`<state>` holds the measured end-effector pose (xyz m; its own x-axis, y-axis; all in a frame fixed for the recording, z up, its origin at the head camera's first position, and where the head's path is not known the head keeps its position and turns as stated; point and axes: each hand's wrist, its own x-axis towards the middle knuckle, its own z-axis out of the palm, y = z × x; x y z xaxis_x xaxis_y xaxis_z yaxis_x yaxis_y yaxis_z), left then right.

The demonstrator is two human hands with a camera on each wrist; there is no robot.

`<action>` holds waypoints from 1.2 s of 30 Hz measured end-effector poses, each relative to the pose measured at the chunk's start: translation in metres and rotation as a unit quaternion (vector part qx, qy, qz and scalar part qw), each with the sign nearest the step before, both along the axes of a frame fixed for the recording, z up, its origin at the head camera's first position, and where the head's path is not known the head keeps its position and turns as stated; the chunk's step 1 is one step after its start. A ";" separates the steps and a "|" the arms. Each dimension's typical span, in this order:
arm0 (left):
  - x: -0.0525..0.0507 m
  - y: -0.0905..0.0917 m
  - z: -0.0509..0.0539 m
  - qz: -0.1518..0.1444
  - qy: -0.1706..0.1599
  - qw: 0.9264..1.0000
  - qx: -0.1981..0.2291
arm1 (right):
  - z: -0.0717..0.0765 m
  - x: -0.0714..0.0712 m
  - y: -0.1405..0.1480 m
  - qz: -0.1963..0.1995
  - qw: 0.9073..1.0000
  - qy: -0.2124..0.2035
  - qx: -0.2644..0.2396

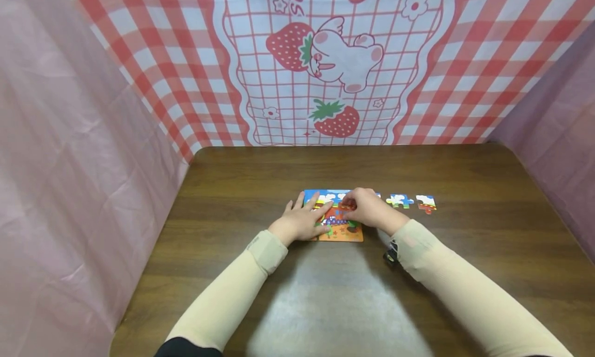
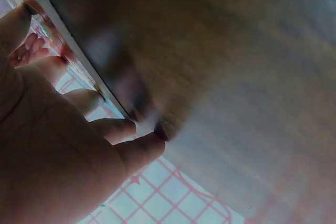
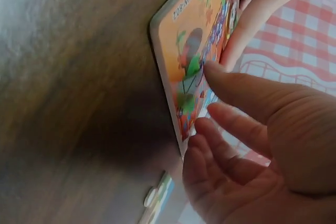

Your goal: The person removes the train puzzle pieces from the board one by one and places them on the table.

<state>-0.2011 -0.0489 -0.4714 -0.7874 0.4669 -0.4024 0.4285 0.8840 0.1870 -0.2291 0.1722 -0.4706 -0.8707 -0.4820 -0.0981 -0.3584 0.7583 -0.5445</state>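
A colourful jigsaw puzzle [image 1: 341, 236] with an orange lower part lies flat on the table. The left hand [image 1: 299, 222] rests on its left side with fingers spread; in the left wrist view that hand [image 2: 58, 140] reaches along the board's edge. At the puzzle's right side is the right hand [image 1: 369, 210], fingers bent. In the right wrist view, the thumb of this hand [image 3: 262, 140] touches the printed face of the puzzle [image 3: 170, 45], its other fingers loosely bent by the far edge. No piece shows plainly between them.
Two loose puzzle pieces, one blue and white [image 1: 398, 200] and one with a red lower part [image 1: 426, 202], lie right of the puzzle. A checked strawberry cloth [image 1: 334, 78] hangs behind the wooden table [image 1: 209, 202]; pink curtains hang at both sides.
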 end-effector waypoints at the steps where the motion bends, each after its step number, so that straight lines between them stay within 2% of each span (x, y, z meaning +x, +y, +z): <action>1: 0.000 0.000 0.000 0.000 -0.001 1.000 0.000 | 0.001 0.000 0.000 -0.002 1.000 0.002 0.006; 12: 0.001 -0.002 0.000 -0.001 -0.002 1.000 -0.003 | 0.010 -0.003 0.002 -0.007 0.999 -0.027 0.039; 29: 0.000 0.000 0.001 0.005 0.000 1.000 -0.001 | 0.011 -0.012 0.003 0.018 0.999 -0.025 0.043; 36: 0.000 0.001 0.001 0.006 0.000 1.000 -0.005 | 0.013 -0.012 0.003 0.011 0.998 -0.033 0.055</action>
<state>-0.2010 -0.0481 -0.4703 -0.7927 0.4542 -0.4065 0.4188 0.8904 0.1783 -0.2411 0.1748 -0.4573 -0.8496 -0.4844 -0.2086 -0.3416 0.8068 -0.4821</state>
